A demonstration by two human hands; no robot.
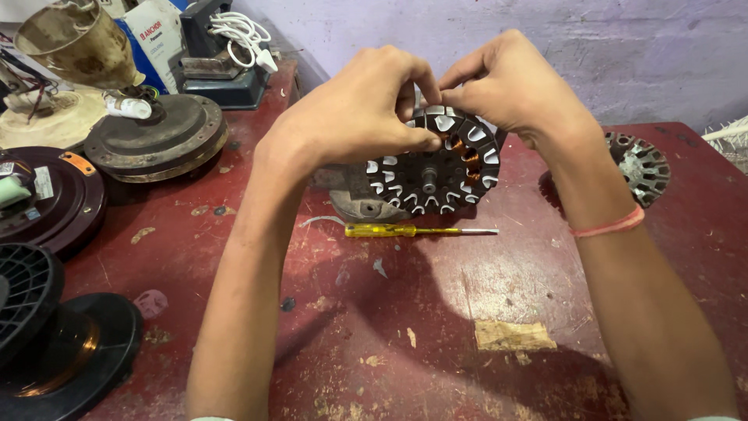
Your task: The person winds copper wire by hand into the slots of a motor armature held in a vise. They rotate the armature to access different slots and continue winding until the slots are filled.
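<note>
Around the round motor core: the yellow screwdriver lies just in front, a second core sits to its right, and round fan covers crowd its left. Nearer, bare red table.

1. A yellow-handled screwdriver lay on the worn red table.
2. A second stator core sat at the right.
3. Round motor covers and a black spool stood at the left.
</note>
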